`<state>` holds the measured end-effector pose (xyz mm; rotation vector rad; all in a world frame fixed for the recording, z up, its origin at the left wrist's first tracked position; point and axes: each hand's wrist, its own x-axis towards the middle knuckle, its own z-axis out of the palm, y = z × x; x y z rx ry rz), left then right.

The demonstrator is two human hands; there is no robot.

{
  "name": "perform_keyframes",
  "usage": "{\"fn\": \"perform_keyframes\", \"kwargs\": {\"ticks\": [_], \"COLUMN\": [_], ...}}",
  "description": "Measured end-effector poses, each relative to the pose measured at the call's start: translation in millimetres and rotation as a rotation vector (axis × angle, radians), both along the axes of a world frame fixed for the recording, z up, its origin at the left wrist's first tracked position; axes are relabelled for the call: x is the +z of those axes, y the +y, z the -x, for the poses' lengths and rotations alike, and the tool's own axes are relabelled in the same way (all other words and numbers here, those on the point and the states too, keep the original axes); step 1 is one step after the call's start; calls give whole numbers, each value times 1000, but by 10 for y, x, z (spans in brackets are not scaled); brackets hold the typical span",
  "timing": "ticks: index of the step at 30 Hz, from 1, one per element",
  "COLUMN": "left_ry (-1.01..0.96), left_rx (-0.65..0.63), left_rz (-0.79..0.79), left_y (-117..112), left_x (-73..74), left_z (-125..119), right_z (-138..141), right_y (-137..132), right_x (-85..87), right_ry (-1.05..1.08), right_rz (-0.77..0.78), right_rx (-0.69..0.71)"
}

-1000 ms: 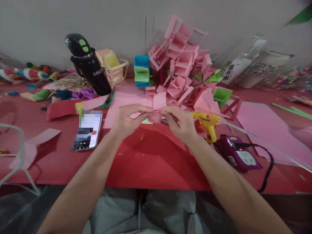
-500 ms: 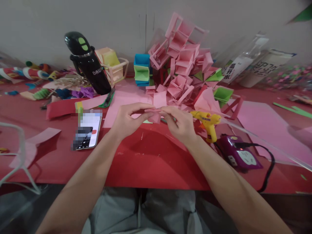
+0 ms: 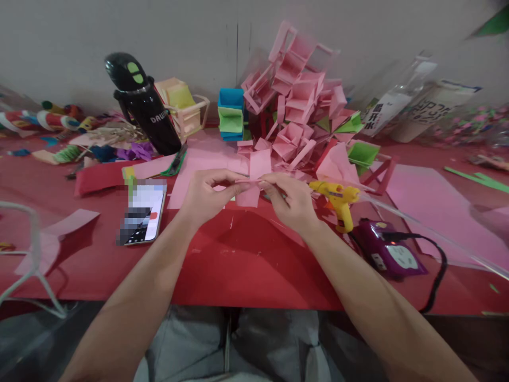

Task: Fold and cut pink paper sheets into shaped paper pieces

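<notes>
Between my two hands, over the red table, is a piece of pink paper [image 3: 247, 197] with a crease or fold along its top. My left hand [image 3: 209, 195] pinches its left end between thumb and fingers. On the other end, my right hand [image 3: 289, 199] is closed in the same kind of pinch. Part of the paper hangs down below the fingertips. Just behind it stands or lies another pink strip [image 3: 260, 163]; whether the two are joined I cannot tell. A yellow glue gun [image 3: 340, 199] lies right of my right hand.
A phone [image 3: 147, 212] lies left of my forearm. Behind rise a black bottle [image 3: 149, 114], a blue-green paper piece [image 3: 231, 114] and a heap of pink paper chairs [image 3: 298, 90]. At right are a purple power socket [image 3: 392, 252] with a black cable and pink sheets [image 3: 433, 207].
The pink paper has turned between my fingers, so its lower flap now hangs broader and flatter. Both hands stay nearly in place.
</notes>
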<state>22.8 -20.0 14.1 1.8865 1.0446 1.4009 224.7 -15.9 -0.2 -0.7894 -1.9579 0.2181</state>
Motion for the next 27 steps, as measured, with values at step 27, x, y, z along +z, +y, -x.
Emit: {"fn": "perform_keyframes", "kwargs": {"ticks": [27], "left_ry": [-3], "left_rx": [-17], "left_rz": [71], "left_y": [17], "left_x": [68], "left_z": [64], "right_z": [-17], "right_y": [-19], "right_x": [58], "right_ry": [2], "right_rz": [227], "right_rx": [82]}}
